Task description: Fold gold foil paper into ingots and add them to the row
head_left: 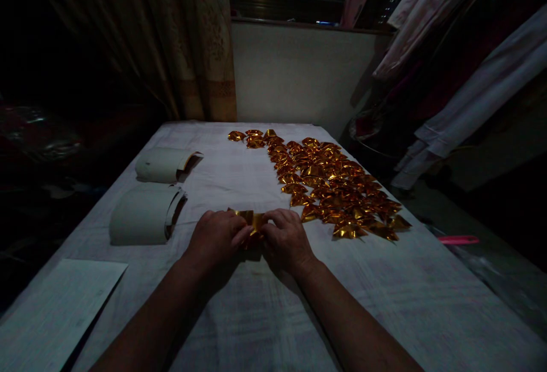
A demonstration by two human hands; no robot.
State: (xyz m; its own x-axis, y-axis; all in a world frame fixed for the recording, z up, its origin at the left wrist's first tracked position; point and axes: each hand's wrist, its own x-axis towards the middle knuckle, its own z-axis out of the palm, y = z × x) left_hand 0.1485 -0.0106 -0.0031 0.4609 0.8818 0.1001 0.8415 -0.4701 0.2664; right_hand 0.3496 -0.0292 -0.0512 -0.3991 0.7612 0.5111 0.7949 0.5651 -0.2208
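Note:
Between my two hands is a piece of gold foil paper (257,221), partly folded and shiny, held just above the cloth-covered table. My left hand (217,236) pinches its left side, with the thumb on the near face. On the right side, my right hand (287,238) grips it with thumb and bent fingers. Much of the foil's lower part is hidden by the fingers. To the right and beyond lies a wide spread of folded gold foil ingots (329,181), with several more at the far end.
Two curled stacks of pale sheets (139,215) lie on the left of the table (205,303). A flat pale board or sheet (64,309) is at the near left corner. Clothes (482,87) hang on the right, a curtain (171,41) at the back left.

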